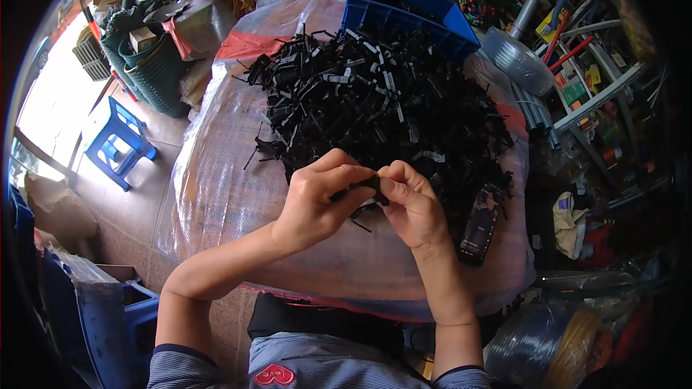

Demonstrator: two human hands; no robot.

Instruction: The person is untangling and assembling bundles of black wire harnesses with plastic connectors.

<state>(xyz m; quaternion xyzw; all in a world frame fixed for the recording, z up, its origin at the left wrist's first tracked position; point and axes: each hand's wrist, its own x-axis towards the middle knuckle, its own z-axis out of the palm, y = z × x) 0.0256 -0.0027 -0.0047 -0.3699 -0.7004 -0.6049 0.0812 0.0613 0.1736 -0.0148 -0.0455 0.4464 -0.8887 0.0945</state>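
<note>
Pinching a black part (375, 186) between them, left hand (313, 198) and right hand (416, 205) stand nearly tip to tip above the pile's near side. Nearest the body: shirt (317, 360), then sheet (310, 274), then hands. Left: thumb and fingers curled closed on the part from its left. Right: thumb and bent forefinger pressed together at its right side. Main relation: part sits between the two sets of fingertips; neither hand clearly nearer. Long axis mostly covered; seems to run side to side, exact tilt cannot be told. Thin prong (362, 227) just below; whether joined to the part, cannot tell. Dark slab (476, 234) right of the right hand, long axis pointing away from the body. Beyond: pile (339, 101) of loose black pieces on the sheet. Left, well apart: blue stool (115, 167). Farthest: blue crate (396, 23) at the pile's far edge.
</note>
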